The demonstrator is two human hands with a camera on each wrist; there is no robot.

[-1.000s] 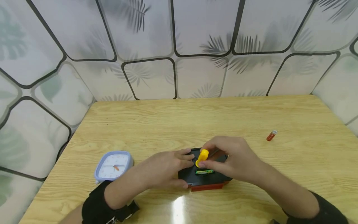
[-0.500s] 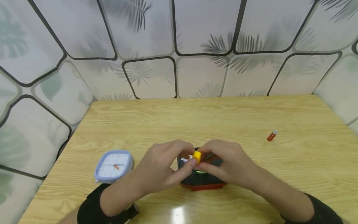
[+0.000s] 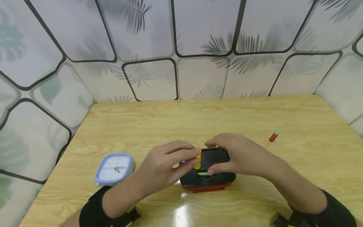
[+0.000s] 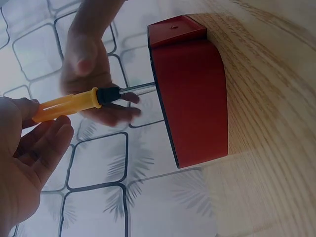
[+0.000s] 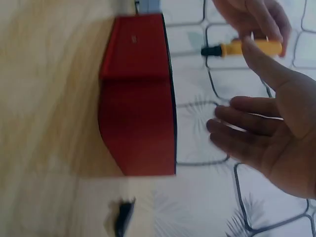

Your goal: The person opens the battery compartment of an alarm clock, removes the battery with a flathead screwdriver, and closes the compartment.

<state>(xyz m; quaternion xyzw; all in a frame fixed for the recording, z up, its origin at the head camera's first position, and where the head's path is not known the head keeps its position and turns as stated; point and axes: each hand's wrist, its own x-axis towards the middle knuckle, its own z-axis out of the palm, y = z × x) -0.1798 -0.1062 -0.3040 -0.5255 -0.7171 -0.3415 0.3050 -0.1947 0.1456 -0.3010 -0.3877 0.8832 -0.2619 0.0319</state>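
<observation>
Yellow-handled, the screwdriver (image 4: pixel 81 102) stands nearly upright over the black-topped red box (image 3: pixel 218 179), shaft downward, its handle pinched by the fingers of my left hand (image 3: pixel 170 161), while my right hand (image 3: pixel 241 156), fingers spread, holds nothing just beside.

Yellow-handled screwdriver (image 4: pixel 74 104) (dark collar, slim metal shaft) roughly upright over a red device (image 4: pixel 192 103), black face uppermost.

The screwdriver handle (image 4: pixel 70 104) looks plastic, its shaft (image 4: pixel 138 88) metal, the casing (image 4: pixel 191 103) smooth, the table (image 3: pixel 170 123) glossy.
</observation>
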